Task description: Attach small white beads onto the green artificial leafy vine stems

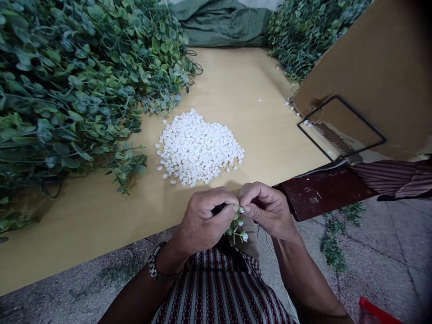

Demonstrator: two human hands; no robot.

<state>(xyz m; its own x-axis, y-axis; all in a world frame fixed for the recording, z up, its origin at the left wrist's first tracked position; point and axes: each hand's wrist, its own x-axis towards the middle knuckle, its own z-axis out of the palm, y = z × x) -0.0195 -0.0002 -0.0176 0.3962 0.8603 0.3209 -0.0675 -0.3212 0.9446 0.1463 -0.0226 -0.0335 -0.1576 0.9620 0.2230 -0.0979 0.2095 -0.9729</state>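
Close together at the table's front edge, my two hands meet over a small artificial green sprig (pixel 232 230) that hangs down below them. Thumb and forefinger of my left hand (pixel 211 218) are pinched on the sprig. My right hand (pixel 270 209) pinches a tiny white flower piece (pixel 241 210) against it, partly hidden by the fingertips. Lower on the sprig sit two more white flower pieces (pixel 245 236). Just beyond my hands, a heap of small white flower pieces (pixel 199 148) lies on the table.
Artificial foliage (pixel 84 81) is piled along the table's left side, with more foliage (pixel 310 31) at the back right. A green cloth (pixel 222 22) lies at the far end. To the right stand a cardboard sheet (pixel 378 81) and a black wire frame (pixel 361 119). Greenery (pixel 334 243) lies on the floor.
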